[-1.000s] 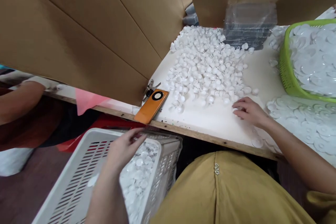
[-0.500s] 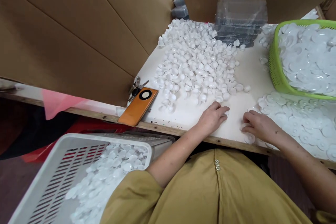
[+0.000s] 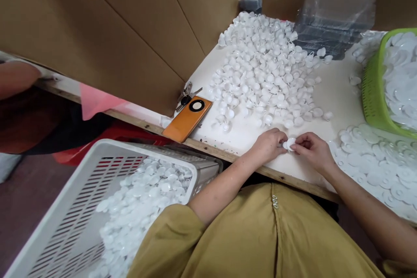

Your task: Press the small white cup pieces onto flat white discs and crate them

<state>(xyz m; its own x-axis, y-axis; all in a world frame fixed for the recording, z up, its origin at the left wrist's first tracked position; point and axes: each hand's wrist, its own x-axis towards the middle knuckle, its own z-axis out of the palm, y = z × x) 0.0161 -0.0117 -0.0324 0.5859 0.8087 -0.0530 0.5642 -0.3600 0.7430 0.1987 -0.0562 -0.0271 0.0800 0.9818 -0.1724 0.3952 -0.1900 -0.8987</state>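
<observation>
Just over the table's front edge, my left hand [image 3: 267, 145] pinches a tiny white cup, mostly hidden by its fingers. My right hand [image 3: 315, 152] grips a small white saucer [image 3: 289, 143] by its edge, and the two pieces meet between my fingertips. Beyond my hands lies a heap of tiny white cups [image 3: 260, 69], some with handles showing. To the right of my right hand, many flat round white saucers [image 3: 368, 169] are spread over the table.
A green basket [image 3: 373, 91] of white saucers stands at the right. An orange phone [image 3: 182, 124] and keys [image 3: 187, 95] lie at the left edge. Below is a grey crate [image 3: 78, 195] of white pieces. Cardboard walls [image 3: 130, 21] and clear plastic boxes [image 3: 335, 21] stand behind.
My right hand has come left from the spread of saucers with a saucer, bringing it against the cup in my left hand. The view has shifted to the right.
</observation>
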